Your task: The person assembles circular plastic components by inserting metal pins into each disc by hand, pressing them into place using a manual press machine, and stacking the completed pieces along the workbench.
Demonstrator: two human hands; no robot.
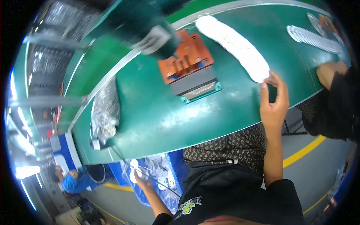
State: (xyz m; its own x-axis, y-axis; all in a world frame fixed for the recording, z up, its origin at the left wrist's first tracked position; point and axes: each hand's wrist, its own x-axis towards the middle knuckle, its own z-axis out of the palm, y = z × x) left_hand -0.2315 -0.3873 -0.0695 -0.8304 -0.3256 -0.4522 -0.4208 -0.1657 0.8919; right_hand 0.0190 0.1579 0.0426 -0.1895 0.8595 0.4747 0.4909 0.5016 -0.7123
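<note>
A long row of overlapping thin white discs (238, 45) lies on the green table (142, 120). My right hand (275, 108) is at its near end, thumb and forefinger pinching the last disc. Low on the left, my left hand (141, 183) reaches below the table edge, with its fingers closed around white round pieces (134, 175). Under it a blue bin (176, 165) lined with clear plastic holds several more white pieces. Between the disc row and the left side stands an orange fixture (187, 56) on a grey block, beneath a dark green machine head (138, 26).
A clear plastic bag (107, 108) lies at the table's left, near a cable and small black box. Another row of discs (315, 39) is at the far right, beside a co-worker's arm (332, 73). A person in a blue cap (71, 183) is at lower left.
</note>
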